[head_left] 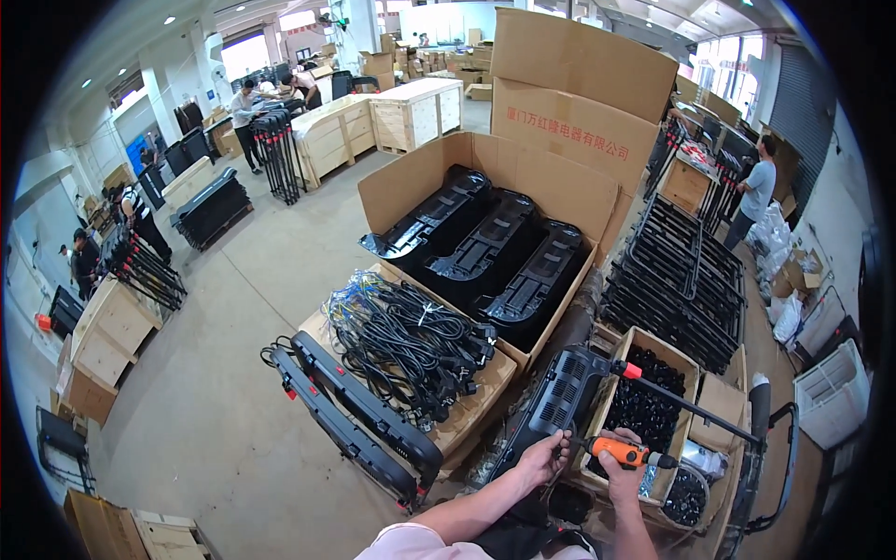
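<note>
My right hand [622, 474] is wrapped round an orange power screwdriver [616, 452], whose black nose points to the right. Close to its other end, my left hand [544, 459] has its fingertips pinched together; whatever they hold is too small to make out. Just beyond that hand lies a black vented machine housing [565, 392], tilted, with its lower end near my wrist. A black tube [695, 407] with a red clip [632, 371] runs from the housing to the right, above the parts bins.
Wooden bins hold black plastic parts [644, 378]. Bundled black power cables [411, 336] lie on a carton at left, beside two long black frame pieces [350, 425]. Behind stands an open carton [607, 210] of black covers [485, 238]; black frames [677, 280] are stacked at right. Other people work farther off.
</note>
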{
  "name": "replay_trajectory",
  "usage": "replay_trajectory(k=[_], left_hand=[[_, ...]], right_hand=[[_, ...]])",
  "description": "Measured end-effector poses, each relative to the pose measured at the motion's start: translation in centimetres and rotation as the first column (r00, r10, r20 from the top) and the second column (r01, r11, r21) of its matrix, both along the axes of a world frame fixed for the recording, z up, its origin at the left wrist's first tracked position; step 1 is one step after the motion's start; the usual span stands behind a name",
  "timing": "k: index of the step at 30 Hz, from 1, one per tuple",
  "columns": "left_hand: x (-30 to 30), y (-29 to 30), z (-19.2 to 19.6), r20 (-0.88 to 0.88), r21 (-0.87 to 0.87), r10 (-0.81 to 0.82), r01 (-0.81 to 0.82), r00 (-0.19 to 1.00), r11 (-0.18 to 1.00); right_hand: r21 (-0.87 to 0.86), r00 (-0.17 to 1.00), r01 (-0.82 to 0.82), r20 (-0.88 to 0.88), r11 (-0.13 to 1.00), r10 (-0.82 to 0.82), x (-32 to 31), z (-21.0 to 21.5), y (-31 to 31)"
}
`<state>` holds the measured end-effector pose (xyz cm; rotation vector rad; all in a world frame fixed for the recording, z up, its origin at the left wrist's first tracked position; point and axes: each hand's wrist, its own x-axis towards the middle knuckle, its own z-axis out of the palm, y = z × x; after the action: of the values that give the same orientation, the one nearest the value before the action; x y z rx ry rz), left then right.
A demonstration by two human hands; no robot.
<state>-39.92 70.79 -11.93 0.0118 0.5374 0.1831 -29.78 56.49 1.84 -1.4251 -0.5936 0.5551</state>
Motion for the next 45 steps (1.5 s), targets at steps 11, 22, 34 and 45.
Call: replay_trajectory(k=[11, 22, 34, 45], left_hand=[[1.0, 1.2, 1.1, 0.094, -0.007, 0.023, -0.023, 0.995, 1.000], [1.1, 0.3, 4.7, -0.072, 0.171, -0.060, 0.072, 0.996, 0.983], [0.2, 1.3, 3.5, -0.056, 0.299, -0.001, 0.017, 0.998, 0.954], [-0.5, 2.1, 3.5, -0.068, 0.294, -0.002, 0.022, 0.998, 0.956]], right_hand=[[-0.041, 0.999, 0.053, 0.001, 0.998, -0.053, 0.7, 1.0, 2.3], [-0.081, 0.986, 0.020, 0.165, 0.996, -0.006, 6.1, 1.7, 11.4], [-0.134, 0.975, -0.116, 0.174, 0.984, 0.139, 8.4, -0.7, 18.5], [-0.215, 0.959, -0.133, 0.218, 0.968, 0.180, 7.7, 0.3, 19.3]])
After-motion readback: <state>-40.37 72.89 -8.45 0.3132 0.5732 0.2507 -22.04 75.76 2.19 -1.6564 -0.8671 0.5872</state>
